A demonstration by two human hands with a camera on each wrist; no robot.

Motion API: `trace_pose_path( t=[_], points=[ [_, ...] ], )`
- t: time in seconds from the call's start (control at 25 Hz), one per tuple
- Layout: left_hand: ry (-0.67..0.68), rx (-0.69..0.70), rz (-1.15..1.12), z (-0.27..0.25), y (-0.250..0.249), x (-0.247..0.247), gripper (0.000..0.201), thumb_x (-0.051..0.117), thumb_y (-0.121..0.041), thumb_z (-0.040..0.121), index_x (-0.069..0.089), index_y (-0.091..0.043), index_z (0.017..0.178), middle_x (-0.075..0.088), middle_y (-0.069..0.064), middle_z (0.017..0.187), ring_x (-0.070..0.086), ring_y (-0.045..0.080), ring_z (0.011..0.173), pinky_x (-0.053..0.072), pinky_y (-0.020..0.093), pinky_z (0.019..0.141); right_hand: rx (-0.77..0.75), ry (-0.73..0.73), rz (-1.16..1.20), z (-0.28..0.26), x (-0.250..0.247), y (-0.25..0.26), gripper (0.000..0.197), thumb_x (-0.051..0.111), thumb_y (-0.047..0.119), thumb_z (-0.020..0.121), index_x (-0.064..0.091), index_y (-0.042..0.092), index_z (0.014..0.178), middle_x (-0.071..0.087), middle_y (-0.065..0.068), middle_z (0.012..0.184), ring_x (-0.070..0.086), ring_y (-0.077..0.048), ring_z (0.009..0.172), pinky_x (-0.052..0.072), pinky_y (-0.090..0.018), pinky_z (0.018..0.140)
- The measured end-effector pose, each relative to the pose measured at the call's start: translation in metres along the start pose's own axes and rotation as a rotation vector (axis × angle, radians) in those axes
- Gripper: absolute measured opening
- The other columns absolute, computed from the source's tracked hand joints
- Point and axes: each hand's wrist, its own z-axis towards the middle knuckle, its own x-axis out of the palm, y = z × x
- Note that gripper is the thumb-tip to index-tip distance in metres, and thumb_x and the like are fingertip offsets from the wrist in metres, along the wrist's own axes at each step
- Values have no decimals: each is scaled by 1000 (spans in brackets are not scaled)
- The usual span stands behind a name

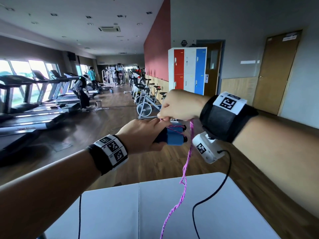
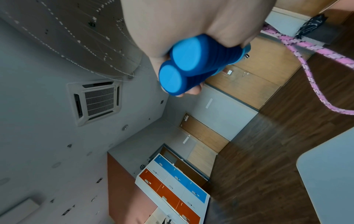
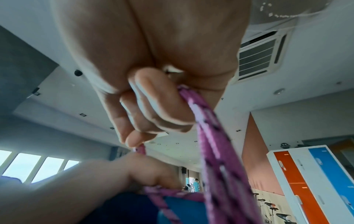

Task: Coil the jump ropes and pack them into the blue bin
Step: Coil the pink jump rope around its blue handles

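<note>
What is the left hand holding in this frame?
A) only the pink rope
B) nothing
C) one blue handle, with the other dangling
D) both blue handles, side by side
D: the left hand grips the two blue handles together, their round end caps side by side, while the right hand pinches the pink rope just above them.

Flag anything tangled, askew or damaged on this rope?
Nothing damaged. The left hand grips both blue handles side by side, and the right hand pinches the pink rope, which hangs twisted and kinked over the white table, not yet coiled.
</note>
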Motion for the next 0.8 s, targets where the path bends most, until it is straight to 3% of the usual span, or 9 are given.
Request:
trace_pose_path(
  t=[0.16, 0.28, 0.4, 0.48, 0.56, 0.6, 0.72, 0.8],
  points=[
    [-46, -8, -110, -11, -1, -4, 56, 52, -53, 83, 55, -20, 128, 68, -1, 99, 68, 24, 74, 51, 32, 53, 47, -21, 54, -6, -20, -49, 36, 69, 37, 92, 68, 3, 83, 47, -3, 64, 40, -17, 51, 38, -26, 46],
    [-108, -8, -207, -18, 0, -7, 54, 55, -51, 83, 47, -22, 127, 69, 0, 102, 68, 27, 75, 56, 36, 54, 97, -115, 181, -4, -16, -89, 26, 68, 38, 95, 72, 12, 91, 42, 2, 58, 35, -16, 51, 36, -28, 47],
    [-182, -42, -256, -15, 1, -11, 52, 56, -51, 83, 48, -19, 124, 71, 3, 104, 70, 30, 77, 57, 40, 55, 137, -164, 335, -2, 18, -111, 30, 61, 32, 100, 69, 5, 91, 44, 11, 50, 36, -7, 43, 29, -21, 41],
    [-192, -53, -258, -9, 0, -13, 53, 55, -53, 84, 52, -16, 122, 71, 5, 103, 71, 30, 77, 57, 41, 55, 103, -217, 333, -3, 53, -113, 28, 59, 18, 102, 62, 6, 77, 47, 10, 47, 39, -3, 42, 29, -17, 41],
    [-171, -90, -247, -3, 2, -12, 55, 53, -57, 84, 50, -17, 122, 71, 4, 105, 71, 30, 79, 57, 42, 57, 50, -272, 299, -4, 95, -106, 34, 56, 3, 98, 51, 12, 65, 48, 6, 52, 39, -6, 47, 31, -24, 48],
    [-148, -118, -241, 0, 3, -9, 57, 52, -60, 84, 49, -19, 123, 71, 4, 106, 71, 29, 80, 58, 42, 59, 47, -246, 361, -8, 115, -98, 37, 54, 2, 99, 51, 14, 64, 50, 9, 52, 40, -4, 46, 31, -22, 50],
    [-49, -181, -221, 2, 10, -1, 64, 45, -65, 84, 53, -17, 125, 71, 3, 106, 71, 29, 81, 58, 42, 63, 51, -207, 576, -26, 162, -71, 39, 51, 22, 105, 62, 18, 68, 55, 16, 52, 48, -1, 46, 34, -18, 53],
    [-9, -192, -210, 0, 12, 5, 65, 44, -65, 84, 56, -16, 124, 71, 1, 104, 71, 26, 81, 58, 40, 64, -34, -286, 497, -41, 168, -57, 39, 50, 27, 105, 63, 22, 69, 57, 11, 57, 52, -4, 53, 38, -22, 56]
  ],
)
